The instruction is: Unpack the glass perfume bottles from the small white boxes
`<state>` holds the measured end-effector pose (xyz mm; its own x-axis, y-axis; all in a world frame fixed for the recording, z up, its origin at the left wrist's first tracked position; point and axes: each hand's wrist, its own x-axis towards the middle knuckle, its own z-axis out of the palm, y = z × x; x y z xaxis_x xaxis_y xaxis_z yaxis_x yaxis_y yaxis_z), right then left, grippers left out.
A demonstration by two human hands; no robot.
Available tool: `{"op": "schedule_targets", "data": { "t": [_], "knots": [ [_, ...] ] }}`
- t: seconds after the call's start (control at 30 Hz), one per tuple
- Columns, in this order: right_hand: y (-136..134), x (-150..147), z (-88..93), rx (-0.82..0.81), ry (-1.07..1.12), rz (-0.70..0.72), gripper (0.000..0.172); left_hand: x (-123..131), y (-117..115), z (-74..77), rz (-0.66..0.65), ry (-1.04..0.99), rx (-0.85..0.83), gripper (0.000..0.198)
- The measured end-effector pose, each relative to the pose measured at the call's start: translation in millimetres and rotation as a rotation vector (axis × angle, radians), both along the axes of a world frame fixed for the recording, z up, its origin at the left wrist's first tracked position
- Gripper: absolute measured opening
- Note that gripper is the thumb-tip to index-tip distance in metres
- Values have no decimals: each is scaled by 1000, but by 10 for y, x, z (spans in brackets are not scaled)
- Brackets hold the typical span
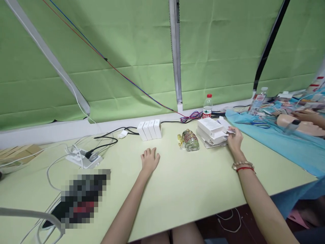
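Left hand (149,159) flat on table (182,183), fingers spread. Right hand (235,139) fingers touching white box stack (212,133); grip unclear. Bottle (207,106) label unreadable.

Green fabric sheeting (122,51) fills the whole back wall, creased in flat panels, with 1 pale upright post (175,47) splitting it down the middle. A grey bar (48,56) slants across on the left, a black strip (269,44) slants on the right. Below runs a white ledge (76,127), then the pale green table (182,183) (matte, evenly lit). Dark reddish floor (228,217) shows under its front edge.
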<state>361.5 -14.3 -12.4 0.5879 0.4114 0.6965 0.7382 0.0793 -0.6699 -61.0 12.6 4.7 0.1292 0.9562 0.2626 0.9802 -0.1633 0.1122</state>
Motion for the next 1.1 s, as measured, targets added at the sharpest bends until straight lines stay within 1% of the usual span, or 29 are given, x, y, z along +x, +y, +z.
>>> {"op": "schedule_targets", "data": {
  "t": [0.13,0.23,0.3,0.33,0.4,0.47,0.6,0.67,0.77,0.8,0.87,0.93,0.97,1.03,1.1],
  "knots": [
    [-7,-7,31,-32,-72,5,27,0,-2,-21,0,7,8,43],
    [-19,-5,60,-51,-118,60,23,3,-11,-36,-4,13,10,44],
    [-41,-22,88,-41,-145,81,26,6,-18,-48,-3,17,8,44],
    [-57,-37,105,-25,-153,69,29,8,-21,-54,-4,17,6,45],
    [-95,-72,137,19,-145,2,36,10,-29,-65,-8,13,-2,45],
    [-128,-97,156,81,-101,-87,38,13,-41,-73,-8,18,-7,45],
    [-140,-97,129,262,-14,-228,30,24,-82,-76,-5,39,-19,44],
    [-129,-104,105,297,11,-282,27,32,-105,-75,3,35,-26,44],
    [-127,-181,98,383,-14,-353,23,44,-129,-78,7,25,-34,45],
    [-130,-231,102,414,-45,-351,22,48,-134,-80,10,22,-39,45],
    [-139,-374,110,476,-116,-323,20,54,-142,-83,13,16,-45,45],
    [-149,-575,107,472,-201,-238,17,57,-147,-88,12,10,-48,46],
    [-156,-696,101,439,-250,-157,15,58,-150,-90,12,8,-48,46],
    [-181,-975,88,332,-352,49,15,55,-156,-98,10,3,-52,47],
    [-226,-1289,91,179,-491,260,19,48,-162,-106,4,-5,-61,47]
  ]
}}
